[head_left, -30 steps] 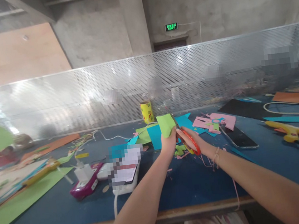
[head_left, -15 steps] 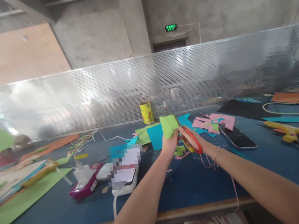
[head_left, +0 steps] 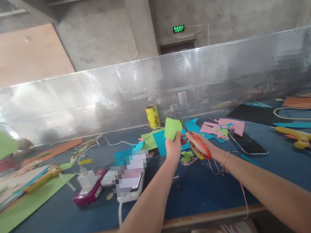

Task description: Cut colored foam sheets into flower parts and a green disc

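A small piece of light green paper (head_left: 172, 128) is pinched in my left hand (head_left: 174, 147), held up above the table's middle. My right hand (head_left: 198, 143) is wrapped round the red and yellow handles of a pair of scissors (head_left: 206, 151). The blades point up and away, just right of the green paper and apart from it. Behind both hands lies blue paper (head_left: 160, 143). Green paper scraps (head_left: 187, 157) rest on the table below the hands.
Pink cut paper (head_left: 236, 125) partly covers a phone (head_left: 249, 144) at right, near a yellow glue gun (head_left: 298, 135). Left of my arms are a white device with a phone on it (head_left: 131, 179) and a purple power strip (head_left: 89, 193). A yellow roll (head_left: 153, 117) stands by the perforated metal screen (head_left: 108, 99).
My left hand has drawn the green paper slightly left, away from the scissors, and the paper has turned. The blades now show clear of it. My right hand has hardly moved.
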Motion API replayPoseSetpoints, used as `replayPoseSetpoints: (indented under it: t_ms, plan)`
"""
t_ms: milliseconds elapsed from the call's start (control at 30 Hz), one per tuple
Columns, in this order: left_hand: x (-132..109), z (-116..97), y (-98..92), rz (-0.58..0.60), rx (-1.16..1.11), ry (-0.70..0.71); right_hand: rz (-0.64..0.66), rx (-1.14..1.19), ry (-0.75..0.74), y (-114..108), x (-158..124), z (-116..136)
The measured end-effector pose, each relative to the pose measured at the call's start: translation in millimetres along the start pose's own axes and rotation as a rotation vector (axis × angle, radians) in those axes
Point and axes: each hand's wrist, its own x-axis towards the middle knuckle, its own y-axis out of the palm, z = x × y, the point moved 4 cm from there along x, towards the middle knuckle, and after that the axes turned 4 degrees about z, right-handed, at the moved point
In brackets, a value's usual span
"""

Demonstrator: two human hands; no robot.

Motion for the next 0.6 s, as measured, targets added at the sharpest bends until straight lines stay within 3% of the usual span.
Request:
replayPoseSetpoints:
  t_ms: [100, 267, 600]
  plan:
    - [0.1, -0.3, -0.7, -0.009, 0.012, 0.016, -0.015, 0.032, 0.081, -0.1, -1.9, 1.8]
    - [-0.9, -5.7, -3.7, -0.028, 0.157, 0.069, -0.049, -0.040, 0.017, -1.3, -4.9, 8.9]
    - [3.5, -6.8, -6.9, 0.027, 0.257, 0.080, 0.011, 0.201, 0.195, -5.2, -1.3, -1.3]
